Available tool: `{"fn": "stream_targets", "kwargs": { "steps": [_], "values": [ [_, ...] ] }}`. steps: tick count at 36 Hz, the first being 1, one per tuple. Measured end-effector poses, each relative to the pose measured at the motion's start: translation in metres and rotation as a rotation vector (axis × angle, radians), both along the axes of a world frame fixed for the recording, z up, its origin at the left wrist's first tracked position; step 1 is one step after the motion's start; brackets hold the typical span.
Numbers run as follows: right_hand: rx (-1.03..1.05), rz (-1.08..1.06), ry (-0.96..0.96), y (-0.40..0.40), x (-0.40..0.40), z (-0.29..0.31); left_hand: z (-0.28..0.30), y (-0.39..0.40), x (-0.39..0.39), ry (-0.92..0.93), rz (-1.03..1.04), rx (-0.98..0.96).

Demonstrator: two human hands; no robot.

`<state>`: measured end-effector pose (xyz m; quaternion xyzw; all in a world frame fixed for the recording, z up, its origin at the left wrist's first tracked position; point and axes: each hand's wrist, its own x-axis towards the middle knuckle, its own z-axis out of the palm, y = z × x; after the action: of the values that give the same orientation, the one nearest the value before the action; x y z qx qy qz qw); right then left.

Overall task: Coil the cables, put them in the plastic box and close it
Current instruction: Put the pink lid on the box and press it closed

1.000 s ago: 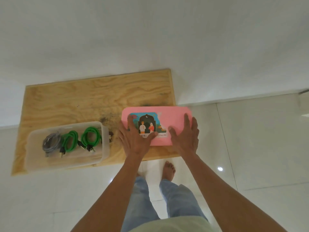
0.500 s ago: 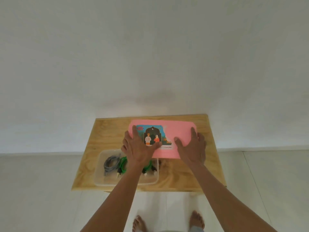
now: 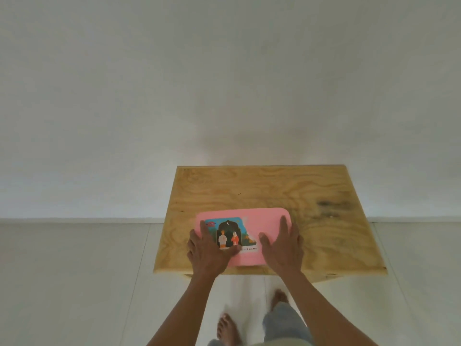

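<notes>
A plywood tabletop point(image 3: 287, 193) fills the lower middle of the frame, and on its near left part lies the pink lid point(image 3: 264, 222), which hides the plastic box and the cables that should be under it, so neither can be confirmed. The left hand point(image 3: 208, 253) lies flat on the lid's left end over its picture sticker point(image 3: 228, 233), and the right hand point(image 3: 283, 248) lies flat on its right end, both with fingers spread and straight. This looks like the closing step, and the next move likely calls for firm downward pressure along the edges until the lid seats all round.
</notes>
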<state>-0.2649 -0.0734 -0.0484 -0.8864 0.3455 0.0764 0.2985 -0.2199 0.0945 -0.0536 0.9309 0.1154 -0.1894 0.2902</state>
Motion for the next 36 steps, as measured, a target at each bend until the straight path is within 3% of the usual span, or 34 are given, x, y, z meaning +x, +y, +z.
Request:
{"fn": "stream_targets", "kwargs": {
  "steps": [15,21,27,36],
  "values": [
    [0.039,-0.001,0.026,-0.007,0.000,-0.020,-0.020,0.007,0.005,-0.033,-0.036,-0.041],
    [-0.047,0.073,-0.014,-0.008,-0.008,-0.025,-0.028,0.009,0.000,-0.091,-0.079,-0.068],
    [-0.243,0.188,-0.073,-0.006,-0.009,-0.049,-0.043,0.016,0.008,-0.211,-0.382,0.101],
    [-0.352,0.156,-0.188,-0.003,-0.010,-0.062,-0.054,0.007,0.002,-0.359,-0.329,0.226]
  ]
}}
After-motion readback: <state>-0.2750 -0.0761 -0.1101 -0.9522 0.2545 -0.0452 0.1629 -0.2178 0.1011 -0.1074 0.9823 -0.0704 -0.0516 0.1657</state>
